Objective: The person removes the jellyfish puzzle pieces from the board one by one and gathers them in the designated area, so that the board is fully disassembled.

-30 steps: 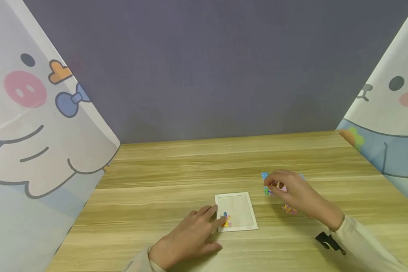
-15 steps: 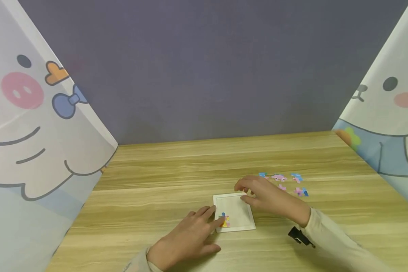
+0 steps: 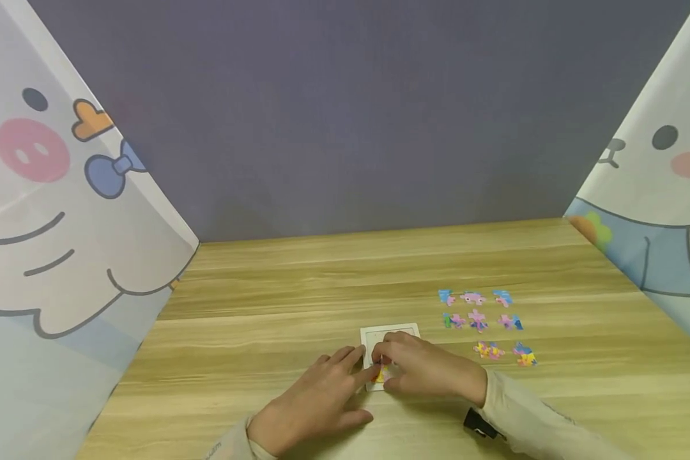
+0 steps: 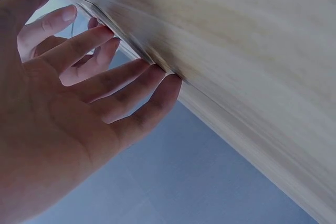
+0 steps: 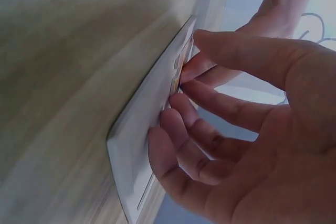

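Note:
A small square puzzle tray with a pale rim lies on the wooden table. One yellow and pink puzzle piece sits in its near left corner. My left hand is spread at the tray's left side, its index fingertip on the piece and other fingertips along the rim. Over the tray bends my right hand, fingertips down at the same piece and partly covering it. In the right wrist view, the right thumb and index fingertip stand apart at the piece's edges, while the other fingertips touch the tray.
To the right of the tray, several loose puzzle pieces lie in rows, mostly pink and blue with yellow ones nearest me. A grey wall closes off the back; cartoon-printed panels flank both sides. A black clip hangs at the right cuff.
My right hand has moved left from over the loose pieces to the tray's near left corner, uncovering those pieces. The left hand has stayed at the tray with its index finger on the piece.

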A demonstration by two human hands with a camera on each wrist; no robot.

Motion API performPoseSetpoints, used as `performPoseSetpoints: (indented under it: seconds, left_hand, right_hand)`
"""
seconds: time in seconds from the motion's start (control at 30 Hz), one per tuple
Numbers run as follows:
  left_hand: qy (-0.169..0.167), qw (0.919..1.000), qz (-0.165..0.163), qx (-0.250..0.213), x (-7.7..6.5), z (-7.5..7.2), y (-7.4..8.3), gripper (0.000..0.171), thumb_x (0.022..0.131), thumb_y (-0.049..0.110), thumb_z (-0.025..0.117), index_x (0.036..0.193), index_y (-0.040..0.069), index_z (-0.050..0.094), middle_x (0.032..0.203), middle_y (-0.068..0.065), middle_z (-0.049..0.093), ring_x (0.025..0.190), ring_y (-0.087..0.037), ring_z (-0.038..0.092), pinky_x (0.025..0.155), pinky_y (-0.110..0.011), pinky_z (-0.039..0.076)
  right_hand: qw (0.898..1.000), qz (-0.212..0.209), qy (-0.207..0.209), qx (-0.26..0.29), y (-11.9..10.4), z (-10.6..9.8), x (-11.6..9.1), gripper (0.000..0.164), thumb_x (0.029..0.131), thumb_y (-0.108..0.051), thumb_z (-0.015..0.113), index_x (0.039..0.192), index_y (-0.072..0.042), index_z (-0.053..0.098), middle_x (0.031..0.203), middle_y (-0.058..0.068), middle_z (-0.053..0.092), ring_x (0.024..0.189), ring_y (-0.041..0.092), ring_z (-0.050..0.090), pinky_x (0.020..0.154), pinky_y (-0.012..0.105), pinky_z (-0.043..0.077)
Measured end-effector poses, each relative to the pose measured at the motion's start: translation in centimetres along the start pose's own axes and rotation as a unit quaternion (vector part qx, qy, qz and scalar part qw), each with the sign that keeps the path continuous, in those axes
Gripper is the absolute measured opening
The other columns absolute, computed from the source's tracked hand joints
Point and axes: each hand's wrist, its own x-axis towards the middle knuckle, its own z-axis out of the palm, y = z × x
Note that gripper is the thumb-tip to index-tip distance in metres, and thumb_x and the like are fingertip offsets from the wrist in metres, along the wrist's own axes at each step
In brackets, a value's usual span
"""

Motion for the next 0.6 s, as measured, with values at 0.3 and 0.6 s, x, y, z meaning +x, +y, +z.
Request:
performPoseSetpoints:
  seconds: [0.3,0.6]
  left_hand:
    - [-0.001,0.9999,0.010,-0.003,0.08,-0.09,-0.17,0.059,0.093,0.053,0.063,0.143,0.024,0.055,0.146,-0.015,0.049,0.129,-0.030,0.052,0.088,-0.047,0.055]
    - [0.009,0.9998,0.019,0.000,0.06,-0.14,-0.58,0.050,0.095,0.043,0.064,0.139,0.018,0.059,0.143,-0.015,0.053,0.127,-0.029,0.055,0.086,-0.042,0.056]
  right_hand:
    - [1.000,0.023,0.015,-0.006,-0.30,0.77,0.03,0.024,0.088,-0.018,0.075,0.108,-0.014,0.063,0.103,-0.006,0.057,0.102,0.017,0.053,0.083,0.035,0.052]
    - [1.000,0.018,0.023,-0.009,-0.32,1.01,0.21,0.023,0.087,-0.014,0.075,0.106,-0.014,0.061,0.107,-0.005,0.054,0.108,0.018,0.051,0.085,0.034,0.051]
